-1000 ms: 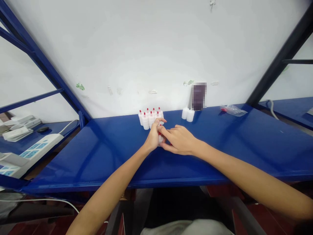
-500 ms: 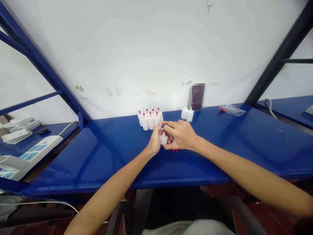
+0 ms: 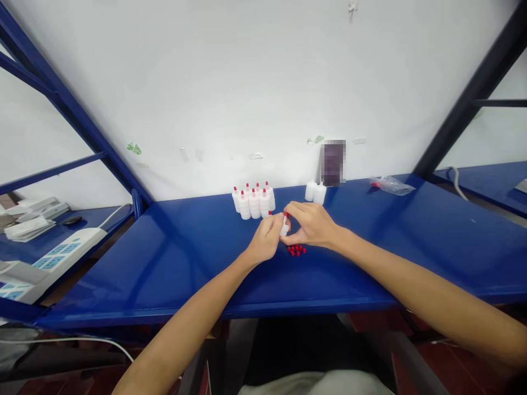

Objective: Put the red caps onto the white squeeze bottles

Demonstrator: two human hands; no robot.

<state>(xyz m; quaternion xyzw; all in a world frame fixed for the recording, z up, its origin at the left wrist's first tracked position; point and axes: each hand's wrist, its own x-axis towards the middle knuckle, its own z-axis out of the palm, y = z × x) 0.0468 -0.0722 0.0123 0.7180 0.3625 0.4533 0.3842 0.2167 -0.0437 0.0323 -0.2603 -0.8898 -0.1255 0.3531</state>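
Between my hands, over the middle of the blue table, is a small white squeeze bottle (image 3: 284, 230) with a red cap (image 3: 286, 214) at its nozzle tip. My left hand (image 3: 265, 240) is closed round it from the left, its fingers partly hiding the body. My right hand (image 3: 313, 225) curls round from the right, with the index finger at the cap and the thumb low against the bottle. Several loose red caps (image 3: 297, 250) lie just below my right hand. Beyond my left hand stands a cluster of red-capped white bottles (image 3: 254, 205), one partly hidden behind the hand.
Two white bottles (image 3: 319, 193) stand at the back, close to a blurred dark upright object (image 3: 333, 163) against the wall. A clear plastic bag (image 3: 393, 185) with something red lies at the back right. A power strip (image 3: 61, 258) runs beyond the table's left edge.
Both hands have shifted slightly right with the squeeze bottle. My left hand now grips it more tightly from the left. The loose caps, earlier mostly covered, are in full view.
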